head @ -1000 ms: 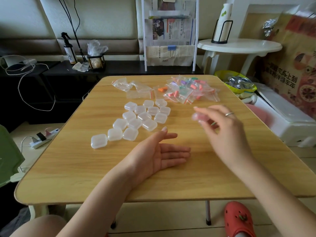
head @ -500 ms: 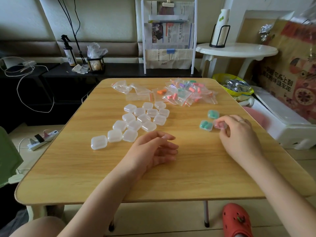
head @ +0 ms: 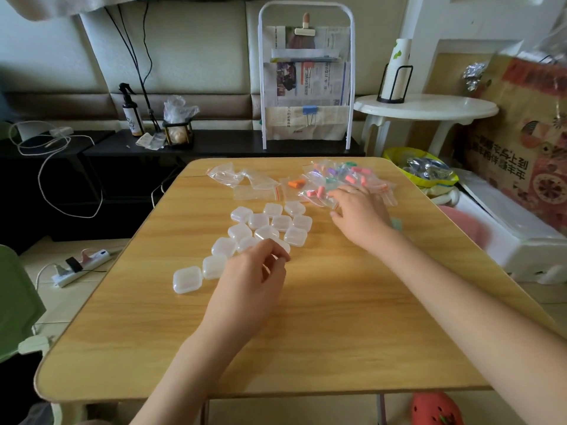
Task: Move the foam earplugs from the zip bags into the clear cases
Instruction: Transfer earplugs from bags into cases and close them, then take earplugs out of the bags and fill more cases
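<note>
Several shut clear cases (head: 270,223) lie grouped at the middle of the wooden table (head: 322,332). My left hand (head: 254,280) has curled fingers at the nearest case (head: 284,245); whether it grips that case is unclear. Zip bags with pink, purple and green earplugs (head: 346,176) are piled at the far right. My right hand (head: 359,213) reaches over them, its straight fingers touching the bag of pink earplugs (head: 317,191). Orange earplugs (head: 296,184) lie in a bag left of the pile. A teal-filled case (head: 396,223) peeks out behind my right hand.
Empty zip bags (head: 242,177) lie at the far left of the table. Beyond it stand a white newspaper rack (head: 306,87) and a round white side table (head: 426,107). A yellow bowl (head: 420,170) and a white foam box (head: 515,231) sit to the right.
My right hand left the filled cases at the right and moved forward onto the earplug bags. My left hand slid forward from the table to the nearest clear case.
</note>
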Demonstrator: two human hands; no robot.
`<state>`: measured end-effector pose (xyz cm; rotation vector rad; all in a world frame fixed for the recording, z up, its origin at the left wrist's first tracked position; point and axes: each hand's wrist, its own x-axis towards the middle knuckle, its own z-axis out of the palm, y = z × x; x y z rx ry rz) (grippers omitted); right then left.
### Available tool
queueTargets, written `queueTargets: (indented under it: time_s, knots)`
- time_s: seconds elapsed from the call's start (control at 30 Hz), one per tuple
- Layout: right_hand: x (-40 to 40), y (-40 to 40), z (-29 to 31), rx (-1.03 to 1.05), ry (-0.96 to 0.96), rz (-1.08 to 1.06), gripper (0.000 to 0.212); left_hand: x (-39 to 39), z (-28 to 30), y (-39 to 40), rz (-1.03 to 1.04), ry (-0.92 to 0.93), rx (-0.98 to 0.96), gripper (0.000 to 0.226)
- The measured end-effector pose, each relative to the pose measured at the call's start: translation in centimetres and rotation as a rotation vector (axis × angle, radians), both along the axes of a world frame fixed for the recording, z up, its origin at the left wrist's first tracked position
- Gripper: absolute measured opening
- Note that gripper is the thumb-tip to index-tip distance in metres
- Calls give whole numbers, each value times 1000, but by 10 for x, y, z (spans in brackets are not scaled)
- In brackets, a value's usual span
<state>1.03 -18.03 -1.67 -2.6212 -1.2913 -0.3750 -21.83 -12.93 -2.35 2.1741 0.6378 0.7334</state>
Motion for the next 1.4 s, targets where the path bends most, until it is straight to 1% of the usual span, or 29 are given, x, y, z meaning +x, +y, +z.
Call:
queueTargets:
  time_s: [0.17, 0.27, 0.33, 0.43, 0.47, 0.53, 0.6, 0.7, 0.77, 0.8, 0.9, 0.97, 1.03, 1.1, 1.13, 1.17, 1.2, 1.23, 1.27, 1.3, 1.33, 1.4]
  knots:
    - [12, 37, -4, -108, -12, -159, 26, 0, -1, 9, 14, 78, 212, 9]
    - [14, 45, -6, -124, -79, -223, 22, 2, 2, 7, 0, 170, 302, 12]
    - [16, 45, -3, -29, -77, -221, 20, 2, 3, 5, -10, 197, 325, 13]
    - [22, 38, 5, 141, -41, -190, 24, 0, 4, 5, -8, 202, 338, 13]
    - [23, 35, 5, 138, -25, -165, 26, -1, 4, 5, -3, 207, 339, 13]
    - [23, 31, 1, 15, 2, -116, 30, -1, 2, 5, 7, 234, 338, 13]
    - [23, 29, -7, -68, 18, -123, 24, 0, 1, 4, 6, 275, 350, 14]
    - [24, 30, -10, -25, -13, -170, 19, 3, 0, 0, -18, 297, 360, 15]
    - [22, 30, -7, 63, -36, -156, 17, 4, -1, -2, -32, 287, 352, 15]
    - [21, 28, -5, 171, -37, -133, 17, 5, -1, -3, -32, 276, 349, 15]
    - [12, 25, 7, 619, 34, -108, 13, 6, -2, -3, -17, 222, 327, 14]
    - [0, 21, 17, 836, 188, -108, 12, 8, -3, -2, 5, 142, 253, 18]
    - [-22, 11, 23, 917, 421, -11, 15, 9, -4, -2, 41, -12, 115, 32]
    - [-50, -8, 23, 906, 688, 178, 15, 9, 0, -2, 82, -158, -70, 53]
    - [-62, -20, 21, 874, 808, 280, 14, 10, 4, -2, 85, -198, -191, 65]
    - [-72, -32, 18, 826, 907, 370, 12, 10, 7, 0, 72, -217, -321, 74]
    - [-80, -43, 16, 765, 980, 429, 10, 11, 10, 1, 40, -230, -435, 75]
    - [-85, -51, 14, 701, 1023, 456, 10, 12, 11, 2, -8, -249, -528, 66]
    - [-88, -57, 12, 646, 1047, 461, 12, 13, 13, 2, -53, -273, -603, 46]
    - [-90, -62, 9, 615, 1064, 455, 15, 13, 13, 0, -78, -293, -649, 29]
    - [-92, -65, 6, 612, 1087, 434, 19, 14, 12, -2, -86, -305, -661, 18]
    - [-93, -69, 2, 672, 1187, 365, 29, 14, 8, -5, -60, -315, -651, 17]
